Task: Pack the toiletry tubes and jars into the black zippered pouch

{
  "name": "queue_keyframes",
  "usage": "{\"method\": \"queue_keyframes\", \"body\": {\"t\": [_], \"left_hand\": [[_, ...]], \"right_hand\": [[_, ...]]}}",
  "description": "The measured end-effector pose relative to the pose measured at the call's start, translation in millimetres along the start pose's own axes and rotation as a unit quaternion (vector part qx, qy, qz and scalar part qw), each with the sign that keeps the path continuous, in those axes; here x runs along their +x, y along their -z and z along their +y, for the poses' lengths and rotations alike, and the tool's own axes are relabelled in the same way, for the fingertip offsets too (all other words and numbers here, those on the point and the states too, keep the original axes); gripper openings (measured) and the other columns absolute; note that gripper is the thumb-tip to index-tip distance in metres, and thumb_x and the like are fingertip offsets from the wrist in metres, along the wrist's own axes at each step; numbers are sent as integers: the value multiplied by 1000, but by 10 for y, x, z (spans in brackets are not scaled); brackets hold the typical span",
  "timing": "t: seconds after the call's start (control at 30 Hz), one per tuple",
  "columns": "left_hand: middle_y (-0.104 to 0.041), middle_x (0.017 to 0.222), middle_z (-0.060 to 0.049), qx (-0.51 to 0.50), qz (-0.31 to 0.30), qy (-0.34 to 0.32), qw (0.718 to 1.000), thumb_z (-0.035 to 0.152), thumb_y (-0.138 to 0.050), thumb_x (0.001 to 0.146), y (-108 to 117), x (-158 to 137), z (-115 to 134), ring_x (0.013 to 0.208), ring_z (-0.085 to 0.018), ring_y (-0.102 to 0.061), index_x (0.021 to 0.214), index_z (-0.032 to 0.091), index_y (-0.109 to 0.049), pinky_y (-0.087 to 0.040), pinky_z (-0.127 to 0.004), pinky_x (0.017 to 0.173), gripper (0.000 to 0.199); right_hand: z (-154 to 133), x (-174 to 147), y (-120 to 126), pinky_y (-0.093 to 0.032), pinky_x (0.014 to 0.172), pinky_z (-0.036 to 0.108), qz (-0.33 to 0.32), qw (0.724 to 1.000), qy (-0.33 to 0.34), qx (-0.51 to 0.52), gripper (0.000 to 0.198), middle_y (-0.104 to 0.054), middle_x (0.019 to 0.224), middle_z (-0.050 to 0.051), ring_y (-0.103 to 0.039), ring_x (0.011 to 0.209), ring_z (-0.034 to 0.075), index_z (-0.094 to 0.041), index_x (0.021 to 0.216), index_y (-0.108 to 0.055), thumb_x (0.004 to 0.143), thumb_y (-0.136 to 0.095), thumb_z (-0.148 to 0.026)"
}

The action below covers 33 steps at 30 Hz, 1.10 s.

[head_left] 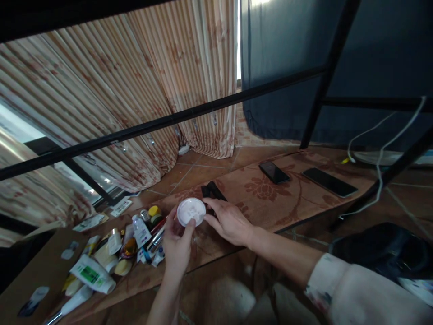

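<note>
A small round white container (191,210), its pale face turned up toward me, is above the brown cloth-covered tabletop. It could be a cream jar or its lid; I cannot tell which. My left hand (178,241) grips it from the left and below, with the thumb over its front edge. At its right rim are the thumb and forefinger of my right hand (230,221), closed in on the edge. Just behind lies a black object (214,191), partly covered by my right hand. Several tubes, bottles and jars are heaped beside my left hand, among them a white-and-green tube (91,273).
Two phones, a smaller one (274,172) and a larger one (329,182), lie on the cloth (250,194) to the right. A black metal bar (176,116) crosses in front of the curtains. A white cable (381,158) hangs at the right. A cardboard box (50,262) stands at the left.
</note>
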<state>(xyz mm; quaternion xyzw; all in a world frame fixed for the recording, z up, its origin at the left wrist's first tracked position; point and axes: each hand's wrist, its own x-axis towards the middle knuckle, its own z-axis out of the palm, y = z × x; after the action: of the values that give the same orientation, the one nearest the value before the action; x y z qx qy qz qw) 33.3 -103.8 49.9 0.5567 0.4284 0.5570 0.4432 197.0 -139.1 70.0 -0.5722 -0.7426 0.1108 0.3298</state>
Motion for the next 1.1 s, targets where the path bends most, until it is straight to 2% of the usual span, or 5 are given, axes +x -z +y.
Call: {"method": "queue_keyframes", "body": {"t": [0.37,0.67,0.77,0.93,1.1], "left_hand": [[-64,108,-6,277,1,-230,933,25,-61,79,18,8,-95,98,-19,-61,111,21,-58,-47,-36,89,33],[-62,117,-7,320,-26,-462,827,6,-49,80,-55,75,24,110,-20,-55,105,22,-61,-43,-40,96,32],[-51,132,-10,300,-26,-396,867,10,-50,82,-86,56,-48,121,-22,-48,118,21,-54,-40,-42,101,39],[-49,133,-13,149,-7,-139,979,26,-58,82,-143,8,-296,118,-22,-51,134,21,-38,-44,-40,98,55],[-57,122,-12,38,-60,5,997,36,-61,79,-301,-42,-392,106,-20,-58,125,18,-45,-47,-35,91,52]], "right_hand": [[39,3,-2,-45,71,31,7,983,-57,175,55,-63,80,3,-60,75,18,-16,134,-39,91,-38,-52],[28,100,-84,-40,40,20,33,842,-161,514,47,-55,67,-3,-49,50,9,-18,112,-52,80,-57,-52],[52,123,-57,-43,42,20,74,823,-173,535,52,-58,73,-2,-50,52,9,-19,113,-51,71,-67,-46],[91,136,-47,-50,50,24,128,829,-163,519,57,-61,84,1,-58,69,15,-21,116,-49,69,-69,-45],[153,126,-112,-53,66,29,174,850,-135,478,50,-63,99,6,-60,87,19,-21,119,-49,76,-63,-42]]}}
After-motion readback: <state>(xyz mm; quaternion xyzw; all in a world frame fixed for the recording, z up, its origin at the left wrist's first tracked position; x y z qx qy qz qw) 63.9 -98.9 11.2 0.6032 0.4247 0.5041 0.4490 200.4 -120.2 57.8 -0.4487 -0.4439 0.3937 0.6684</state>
